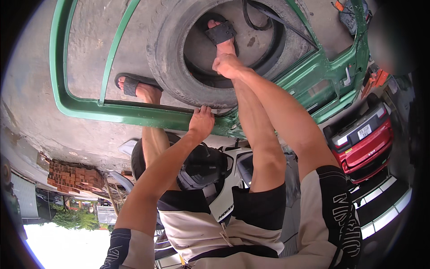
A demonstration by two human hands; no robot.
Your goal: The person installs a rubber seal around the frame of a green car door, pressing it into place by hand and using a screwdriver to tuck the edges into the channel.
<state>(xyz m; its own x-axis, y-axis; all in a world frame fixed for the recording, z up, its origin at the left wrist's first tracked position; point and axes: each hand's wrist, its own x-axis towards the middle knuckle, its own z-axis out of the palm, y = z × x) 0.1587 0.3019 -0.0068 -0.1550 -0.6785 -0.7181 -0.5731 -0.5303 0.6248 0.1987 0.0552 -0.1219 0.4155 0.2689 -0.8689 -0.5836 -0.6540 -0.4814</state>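
My left hand grips the lower rail of a green metal vehicle door frame, fingers curled over its edge. My right hand is closed, with curled fingers against my right ankle; what it holds, if anything, is hidden. A worn tyre lies on the concrete inside the frame, and my right sandalled foot sits within its ring. Black rubber strips cross the tyre's upper right. My left sandalled foot rests beside the tyre, within the frame.
Behind my legs stands a white scooter with a black part. Stacked red bricks are at the left, a red car at the right. A grey object with orange lies at top right.
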